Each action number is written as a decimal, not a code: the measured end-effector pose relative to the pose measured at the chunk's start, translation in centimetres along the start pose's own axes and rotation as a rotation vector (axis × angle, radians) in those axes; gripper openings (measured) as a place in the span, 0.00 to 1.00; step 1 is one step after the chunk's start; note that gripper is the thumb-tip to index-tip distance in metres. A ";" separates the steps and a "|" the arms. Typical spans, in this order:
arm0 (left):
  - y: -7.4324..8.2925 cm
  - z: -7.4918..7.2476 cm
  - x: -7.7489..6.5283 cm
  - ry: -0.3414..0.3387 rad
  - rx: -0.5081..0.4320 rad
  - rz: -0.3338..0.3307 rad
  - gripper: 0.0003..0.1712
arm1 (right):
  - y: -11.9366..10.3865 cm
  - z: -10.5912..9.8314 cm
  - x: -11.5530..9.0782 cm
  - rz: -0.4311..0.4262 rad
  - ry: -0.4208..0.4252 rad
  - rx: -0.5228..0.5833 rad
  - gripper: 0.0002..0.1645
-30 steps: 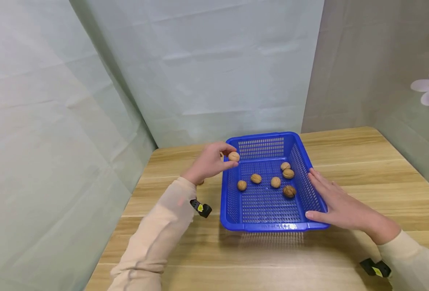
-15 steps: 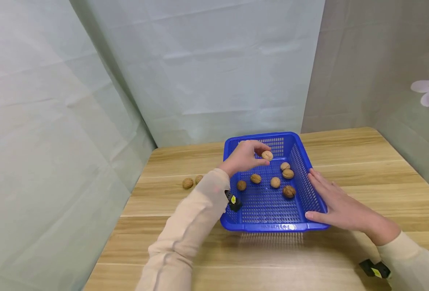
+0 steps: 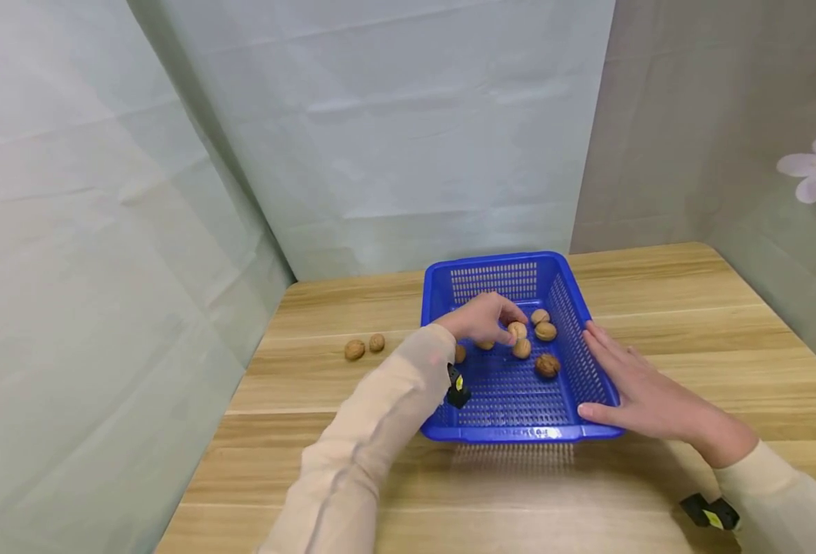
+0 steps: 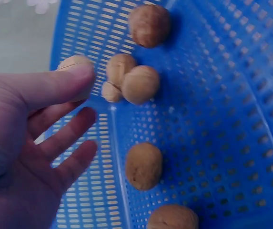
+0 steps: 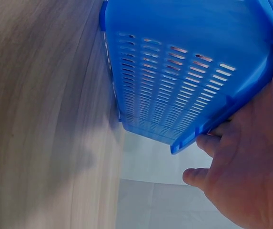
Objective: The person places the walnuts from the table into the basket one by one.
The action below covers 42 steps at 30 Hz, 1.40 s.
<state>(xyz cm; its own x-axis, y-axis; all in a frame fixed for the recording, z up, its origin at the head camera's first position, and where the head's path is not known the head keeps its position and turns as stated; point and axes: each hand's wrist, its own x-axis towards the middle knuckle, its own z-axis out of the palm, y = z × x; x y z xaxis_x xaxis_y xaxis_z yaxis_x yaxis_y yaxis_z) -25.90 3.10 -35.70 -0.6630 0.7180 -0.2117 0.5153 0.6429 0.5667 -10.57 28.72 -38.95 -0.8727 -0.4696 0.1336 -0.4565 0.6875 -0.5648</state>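
My left hand (image 3: 485, 317) is inside the blue plastic basket (image 3: 518, 434), low over its floor, pinching a walnut (image 3: 517, 330) between thumb and fingers. In the left wrist view the thumb (image 4: 55, 88) covers much of that walnut (image 4: 75, 61). Several other walnuts lie on the basket floor, among them a darker one (image 3: 547, 365) toward the right side. My right hand (image 3: 646, 396) rests along the basket's right rim with its fingers fairly straight, its thumb over the front right part of the rim. The right wrist view shows the basket's slotted outer wall (image 5: 169, 81) beside the palm.
Two loose walnuts, one larger (image 3: 354, 350) and one smaller (image 3: 377, 342), lie on the wooden table (image 3: 297, 385) left of the basket. Pale cloth (image 3: 449, 138) hangs behind the table and at both sides.
My left hand has carried the walnut rightward over the basket's left rim, then lowered it toward the other walnuts inside. The right hand has stayed on the rim.
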 end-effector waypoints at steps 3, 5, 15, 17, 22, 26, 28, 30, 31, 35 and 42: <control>-0.3 0.6 0.2 -0.098 0.024 0.010 0.21 | 0.0 0.0 0.0 0.000 0.000 -0.002 0.63; -0.4 1.0 0.3 -0.139 0.040 0.018 0.21 | 0.0 0.0 0.0 0.000 -0.001 -0.004 0.63; -0.3 1.7 0.6 -0.170 0.088 -0.015 0.21 | 0.1 -0.1 -0.1 0.009 -0.002 -0.005 0.62; -0.3 1.8 0.7 -0.167 0.112 -0.008 0.21 | 0.1 -0.1 -0.1 0.007 -0.002 -0.006 0.62; -0.2 1.6 0.7 -0.135 0.138 -0.005 0.20 | 0.1 -0.2 -0.1 0.006 0.000 -0.006 0.62; -0.1 1.0 0.4 -0.088 0.101 -0.003 0.19 | 0.1 -0.1 -0.1 0.007 -0.001 -0.004 0.62; 0.1 0.5 0.2 -0.063 0.075 0.008 0.19 | 0.1 -0.1 -0.1 0.008 -0.004 0.000 0.62; 0.4 -0.2 -0.2 -0.041 0.052 0.021 0.20 | 0.0 -0.1 -0.1 0.008 -0.007 0.005 0.63; 0.7 -0.6 -0.6 -0.029 0.044 0.027 0.20 | 0.0 -0.1 -0.1 0.007 -0.006 0.008 0.63; 1.9 -2.9 -2.2 0.022 0.059 0.045 0.21 | -0.1 -0.1 0.0 0.008 -0.007 0.008 0.62; 1.2 -7.4 -6.5 0.157 0.079 0.041 0.22 | 0.0 -0.2 0.4 -0.002 -0.008 -0.006 0.62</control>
<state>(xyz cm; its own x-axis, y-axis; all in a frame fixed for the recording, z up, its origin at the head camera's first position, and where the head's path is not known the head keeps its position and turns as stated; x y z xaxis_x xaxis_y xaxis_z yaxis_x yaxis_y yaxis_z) -24.99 -2.76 -27.76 -0.7138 0.6978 -0.0592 0.5809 0.6372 0.5064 -10.94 28.64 -38.79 -0.8702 -0.4757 0.1281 -0.4596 0.6900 -0.5592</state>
